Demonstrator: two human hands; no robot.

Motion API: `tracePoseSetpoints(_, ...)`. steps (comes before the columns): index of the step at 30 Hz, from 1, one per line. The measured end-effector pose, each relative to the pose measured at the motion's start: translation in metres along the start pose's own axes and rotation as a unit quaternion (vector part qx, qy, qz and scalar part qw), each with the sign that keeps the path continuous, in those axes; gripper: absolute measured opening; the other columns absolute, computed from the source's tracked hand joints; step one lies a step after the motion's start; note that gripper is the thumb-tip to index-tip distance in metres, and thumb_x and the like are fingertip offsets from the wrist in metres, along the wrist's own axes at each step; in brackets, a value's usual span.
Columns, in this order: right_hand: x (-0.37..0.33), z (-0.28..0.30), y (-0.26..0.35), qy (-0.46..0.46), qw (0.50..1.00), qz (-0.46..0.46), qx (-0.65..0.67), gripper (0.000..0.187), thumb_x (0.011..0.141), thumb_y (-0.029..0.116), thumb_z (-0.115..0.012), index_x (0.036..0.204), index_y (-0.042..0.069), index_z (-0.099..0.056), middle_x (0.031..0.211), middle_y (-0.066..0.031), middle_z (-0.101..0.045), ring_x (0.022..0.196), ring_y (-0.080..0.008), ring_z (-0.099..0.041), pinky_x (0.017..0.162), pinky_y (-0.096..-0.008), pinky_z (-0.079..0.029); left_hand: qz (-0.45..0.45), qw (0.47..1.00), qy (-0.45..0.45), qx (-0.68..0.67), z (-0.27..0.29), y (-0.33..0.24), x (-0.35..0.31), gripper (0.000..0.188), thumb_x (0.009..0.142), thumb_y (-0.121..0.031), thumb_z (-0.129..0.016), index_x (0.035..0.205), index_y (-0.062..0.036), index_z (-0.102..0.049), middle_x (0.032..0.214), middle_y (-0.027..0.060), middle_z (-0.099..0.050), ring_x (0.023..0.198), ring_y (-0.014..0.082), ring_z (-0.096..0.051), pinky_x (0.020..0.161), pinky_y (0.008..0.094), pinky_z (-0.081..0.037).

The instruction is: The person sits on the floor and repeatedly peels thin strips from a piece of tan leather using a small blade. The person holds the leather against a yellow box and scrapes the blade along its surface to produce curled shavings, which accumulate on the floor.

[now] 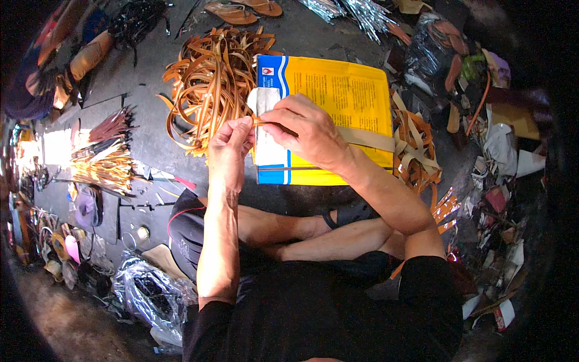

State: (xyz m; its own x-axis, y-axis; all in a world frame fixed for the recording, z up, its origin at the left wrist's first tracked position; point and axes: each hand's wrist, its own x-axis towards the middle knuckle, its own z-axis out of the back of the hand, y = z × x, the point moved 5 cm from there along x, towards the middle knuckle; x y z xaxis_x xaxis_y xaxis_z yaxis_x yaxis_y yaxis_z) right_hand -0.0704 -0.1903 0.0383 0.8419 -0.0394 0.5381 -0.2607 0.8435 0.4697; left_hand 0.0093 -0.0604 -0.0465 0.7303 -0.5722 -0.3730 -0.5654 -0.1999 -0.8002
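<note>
A narrow tan strip (259, 120) that looks like leather is stretched between my hands. My left hand (232, 139) pinches one end of it between thumb and fingers. My right hand (307, 130) grips the strip just to the right, fingers bent over it. Both hands are above the left part of a yellow and blue box-shaped container (338, 78), which lies in front of my crossed legs. A whitish patch (268, 145) covers part of its blue end. From beneath my right wrist a flat beige strip (368, 139) runs across the container and over its right edge.
A tangled heap of tan strips (211, 84) lies left of the container, with more strips (416, 145) at its right. Bundled strips (102, 163) lie far left. Sandals (241, 12) sit at the back. Clear plastic (151, 292) lies near left; mixed scraps (494, 211) spread along the right.
</note>
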Motion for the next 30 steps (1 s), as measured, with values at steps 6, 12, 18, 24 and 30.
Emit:
tracePoseSetpoints(6, -0.001, -0.001, -0.003, 0.002, 1.000, -0.001, 0.015, 0.015, 0.076, 0.007, -0.073, 0.089, 0.005, -0.066, 0.085, -0.0075, -0.060, 0.081, -0.0268, -0.060, 0.071, -0.0360, -0.051, 0.014, 1.000, -0.005, -0.027, 0.013, 0.006, 0.010, 0.013, 0.092, -0.017, -0.065, 0.094, -0.0040, -0.066, 0.079, 0.0002, -0.064, 0.071, 0.0073, -0.056, 0.068, 0.0202, -0.045)
tracePoseSetpoints(12, -0.004, 0.002, -0.006, 0.010, 1.000, -0.002, 0.005, 0.015, 0.076, 0.007, -0.073, 0.089, 0.005, -0.065, 0.085, -0.0077, -0.060, 0.081, -0.0268, -0.060, 0.071, -0.0359, -0.051, 0.016, 0.999, -0.023, -0.022, 0.035, 0.012, 0.021, 0.011, 0.092, -0.014, -0.065, 0.095, -0.0039, -0.066, 0.081, 0.0006, -0.064, 0.071, 0.0078, -0.056, 0.071, 0.0204, -0.047)
tracePoseSetpoints(18, 0.007, -0.004, -0.004, 0.014, 1.000, 0.020, 0.014, 0.014, 0.077, 0.009, -0.072, 0.089, 0.004, -0.065, 0.085, -0.0080, -0.060, 0.081, -0.0264, -0.060, 0.071, -0.0354, -0.050, 0.017, 0.998, -0.039, -0.054, 0.062, 0.019, 0.033, 0.009, 0.091, -0.014, -0.066, 0.095, -0.0054, -0.065, 0.080, 0.0012, -0.064, 0.072, 0.0095, -0.058, 0.070, 0.0207, -0.048)
tracePoseSetpoints(24, 0.007, -0.003, -0.003, 0.009, 0.999, -0.018, 0.041, 0.015, 0.078, 0.012, -0.073, 0.088, 0.003, -0.066, 0.085, -0.0083, -0.060, 0.082, -0.0269, -0.060, 0.073, -0.0362, -0.050, 0.094, 0.905, 0.005, -0.416, 0.032, 0.015, 0.017, 0.034, 0.091, -0.030, -0.065, 0.102, 0.0012, -0.057, 0.090, 0.0087, -0.064, 0.081, 0.0164, -0.061, 0.074, 0.0279, -0.050)
tracePoseSetpoints(30, 0.007, -0.004, -0.003, 0.010, 0.998, -0.030, 0.055, 0.015, 0.078, 0.012, -0.072, 0.088, 0.004, -0.066, 0.084, -0.0088, -0.060, 0.083, -0.0277, -0.060, 0.074, -0.0369, -0.050, -0.018, 0.994, -0.042, -0.100, -0.010, 0.006, -0.004, 0.011, 0.094, -0.019, -0.063, 0.089, -0.0090, -0.065, 0.078, -0.0025, -0.064, 0.067, 0.0045, -0.055, 0.062, 0.0166, -0.041)
